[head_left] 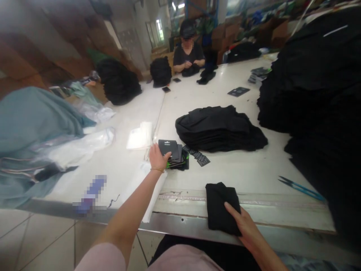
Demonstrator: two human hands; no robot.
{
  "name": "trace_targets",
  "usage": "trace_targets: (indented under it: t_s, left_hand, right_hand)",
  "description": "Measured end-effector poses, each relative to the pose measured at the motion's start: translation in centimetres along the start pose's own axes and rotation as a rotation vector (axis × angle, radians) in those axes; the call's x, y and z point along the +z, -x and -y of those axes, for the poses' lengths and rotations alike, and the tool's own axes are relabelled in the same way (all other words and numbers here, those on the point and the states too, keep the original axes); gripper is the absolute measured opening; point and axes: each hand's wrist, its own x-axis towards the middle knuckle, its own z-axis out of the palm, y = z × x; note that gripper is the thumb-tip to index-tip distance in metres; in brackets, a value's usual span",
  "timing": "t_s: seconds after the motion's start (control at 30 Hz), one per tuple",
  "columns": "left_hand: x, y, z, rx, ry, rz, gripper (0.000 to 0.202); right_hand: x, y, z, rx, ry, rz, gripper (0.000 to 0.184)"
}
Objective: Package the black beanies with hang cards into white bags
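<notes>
blk garmt (222, 209) | blk cards (168, 148), grn edge | teal fabric (36, 124) | blue snips (301, 188)

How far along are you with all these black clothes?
Not very far, it seems. Done: one pile of black garments lies mid-table. In hand: your right hand rests on a folded black garment, and your left hand touches a stack of black cards. Left: the much bigger black heap at the right.
</notes>
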Motion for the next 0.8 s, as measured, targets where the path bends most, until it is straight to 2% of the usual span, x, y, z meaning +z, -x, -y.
trace_targets:
  t_s: [0.07,0.13,0.2,0.27,0.33,0.4,0.43,0.5,0.6,0.67,0.73,0.8]
  left_hand:
    - [-0.7,1.0,-0.7,0.041,0.06,-0.071,0.058]
    - [-1.1,3.3,-2.0,-0.032,0.273,0.003,0.049]
    - [-0.7,7.1,-3.7,-0.144,0.562,0.208,0.045]
    - [0.4,11.9,-5.4,-0.22,0.793,0.511,0.046]
    - [1.6,16.2,-6.7,-0.321,0.852,0.702,0.048]
    - [2.8,18.5,-7.5,-0.327,0.805,0.795,0.047]
    - [3.4,18.6,-7.8,-0.272,0.757,0.815,0.045]
    - [4.5,16.9,-8.2,-0.081,0.621,0.769,0.039]
    - [6.8,12.0,-8.6,0.232,0.283,0.54,0.028]
    - [8.5,9.3,-8.7,0.382,0.035,0.455,0.029]
    - [10.0,7.8,-8.6,0.459,-0.109,0.451,0.027]
    - [11.0,7.5,-8.2,0.469,-0.141,0.449,0.024]
  right_hand:
    - [0.3,-0.3,0.3,-0.001,0.005,-0.017,0.038]
    - [0.9,-0.6,0.6,-0.021,-0.013,-0.016,0.039]
    - [1.8,-0.8,0.8,-0.067,-0.029,-0.004,0.041]
    - [2.6,-0.9,0.9,-0.105,-0.039,0.026,0.045]
    - [2.9,-0.9,0.9,-0.138,-0.03,0.073,0.051]
    - [2.4,-0.6,0.9,-0.178,0.016,0.083,0.051]
    - [1.8,-0.5,0.8,-0.206,0.044,0.058,0.051]
    - [0.3,-0.4,0.8,-0.246,0.077,-0.032,0.053]
    - [-2.1,-0.5,0.6,-0.256,0.05,-0.159,0.055]
    - [-3.1,-0.8,0.5,-0.261,0.05,-0.185,0.052]
    - [-3.6,-1.0,0.4,-0.269,0.061,-0.167,0.048]
    - [-3.5,-1.1,0.5,-0.268,0.069,-0.137,0.046]
